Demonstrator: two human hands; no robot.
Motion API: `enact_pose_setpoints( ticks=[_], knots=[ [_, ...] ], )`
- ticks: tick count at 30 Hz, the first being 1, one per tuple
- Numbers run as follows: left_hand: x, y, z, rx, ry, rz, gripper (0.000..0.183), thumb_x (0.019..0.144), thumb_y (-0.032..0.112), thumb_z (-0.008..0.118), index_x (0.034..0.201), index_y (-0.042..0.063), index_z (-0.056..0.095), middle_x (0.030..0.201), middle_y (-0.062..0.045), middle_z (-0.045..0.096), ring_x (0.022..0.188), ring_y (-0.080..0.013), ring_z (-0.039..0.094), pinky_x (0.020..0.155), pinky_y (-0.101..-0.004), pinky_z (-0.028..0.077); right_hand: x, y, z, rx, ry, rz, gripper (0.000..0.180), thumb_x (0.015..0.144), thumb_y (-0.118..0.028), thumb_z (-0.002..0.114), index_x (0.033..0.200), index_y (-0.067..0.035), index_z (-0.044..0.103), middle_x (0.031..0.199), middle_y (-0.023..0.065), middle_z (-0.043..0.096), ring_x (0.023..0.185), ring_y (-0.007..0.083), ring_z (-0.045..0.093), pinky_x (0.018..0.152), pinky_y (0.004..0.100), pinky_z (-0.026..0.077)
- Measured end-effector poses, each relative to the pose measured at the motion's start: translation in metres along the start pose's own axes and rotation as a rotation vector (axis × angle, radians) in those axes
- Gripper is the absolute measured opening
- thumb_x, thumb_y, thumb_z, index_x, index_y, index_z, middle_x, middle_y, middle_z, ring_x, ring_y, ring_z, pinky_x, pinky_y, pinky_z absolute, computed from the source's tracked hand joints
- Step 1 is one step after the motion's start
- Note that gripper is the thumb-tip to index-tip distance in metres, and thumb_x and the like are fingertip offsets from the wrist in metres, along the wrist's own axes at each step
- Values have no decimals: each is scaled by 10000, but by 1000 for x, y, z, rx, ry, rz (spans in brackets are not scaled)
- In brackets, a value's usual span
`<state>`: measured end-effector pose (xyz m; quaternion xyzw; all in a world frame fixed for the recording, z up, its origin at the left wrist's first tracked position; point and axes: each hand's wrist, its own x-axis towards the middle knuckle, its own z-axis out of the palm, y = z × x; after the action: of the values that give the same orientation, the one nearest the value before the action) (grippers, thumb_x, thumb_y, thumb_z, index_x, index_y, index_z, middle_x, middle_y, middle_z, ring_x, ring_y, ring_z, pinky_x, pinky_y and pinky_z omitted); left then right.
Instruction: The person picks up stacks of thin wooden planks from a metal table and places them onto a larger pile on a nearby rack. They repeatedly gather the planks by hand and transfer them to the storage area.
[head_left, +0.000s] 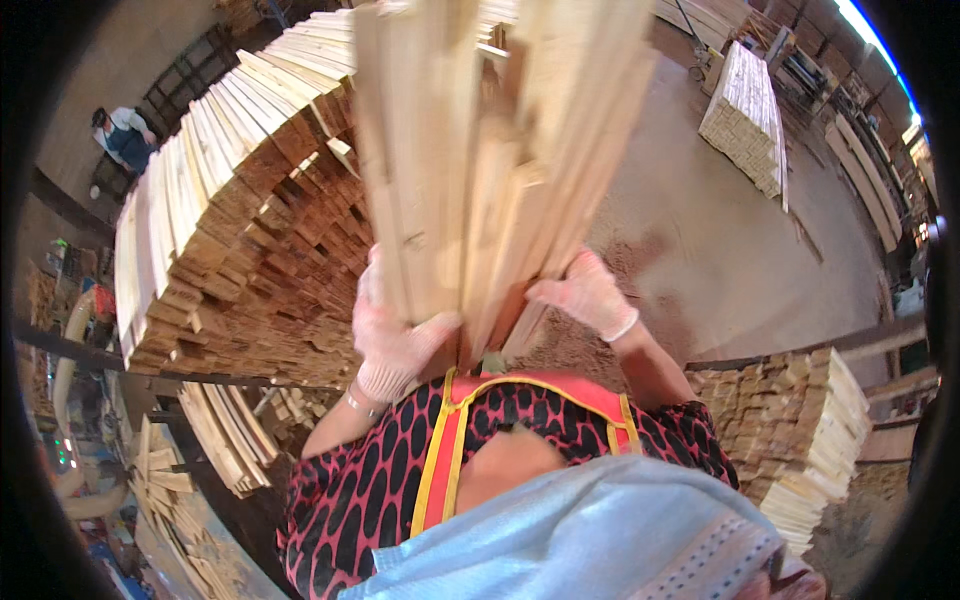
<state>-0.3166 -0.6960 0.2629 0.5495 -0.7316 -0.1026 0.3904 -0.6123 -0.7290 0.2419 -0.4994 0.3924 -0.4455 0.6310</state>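
Observation:
A bundle of long pale wooden boards (427, 187) stretches away from my chest and past the top of the view, blurred at its far part. My left hand (397, 322), in a whitish-pink knitted work glove, grips the left side of the bundle near its close end, thumb over the top. On the right side, my gloved right hand (585, 292) clasps the outer boards with its thumb turned inward. The boards fan apart in the middle, where shorter ends (525, 180) show. My fingers beneath the wood are hidden.
A large stack of boards (292, 225) rises at left, end faces towards me. Behind it a person (124, 139) in an apron stands. Another board stack (746, 120) sits on the floor at upper right, and one more (780, 435) at lower right. Loose offcuts (172, 487) lie lower left.

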Motion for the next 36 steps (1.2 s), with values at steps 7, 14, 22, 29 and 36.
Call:
enact_pose_setpoints(
  ticks=[7,14,22,29,36],
  knots=[
    [172,72,149,-109,-150,7,1235,672,479,949,1618,-56,360,1381,-299,623,1247,-434,668,1075,-466,552,38,-72,-186,-301,335,-57,507,868,-71,809,1342,27,659,1248,112,757,1135,201,696,983,353,577],
    [332,157,294,-219,-332,92,1335,698,636,893,1641,-81,280,1387,-350,604,1239,-485,663,1054,-500,554,99,-149,-367,-466,473,-263,560,910,-242,813,1362,42,646,1187,85,748,1100,199,674,940,347,554],
    [498,219,390,-163,-161,-111,1228,749,702,839,1559,-85,358,1327,-298,652,1165,-404,716,984,-475,590,272,-247,-554,-657,159,-380,348,1031,-178,686,1324,11,687,1108,77,758,1058,146,698,937,323,579],
    [670,217,352,-813,57,257,538,1035,362,755,1413,-2,636,1297,-81,741,1116,-171,715,998,-328,583,545,-402,-601,-813,-95,-544,518,1120,-443,555,1287,23,706,1148,113,776,975,172,735,887,337,570],
    [808,74,320,-677,76,-445,289,1064,405,667,1037,133,758,909,11,734,744,-164,685,692,-331,585,690,-411,-449,-1460,70,-614,539,1109,-411,488,1175,59,744,1030,223,786,891,298,773,876,410,626]
  ],
)
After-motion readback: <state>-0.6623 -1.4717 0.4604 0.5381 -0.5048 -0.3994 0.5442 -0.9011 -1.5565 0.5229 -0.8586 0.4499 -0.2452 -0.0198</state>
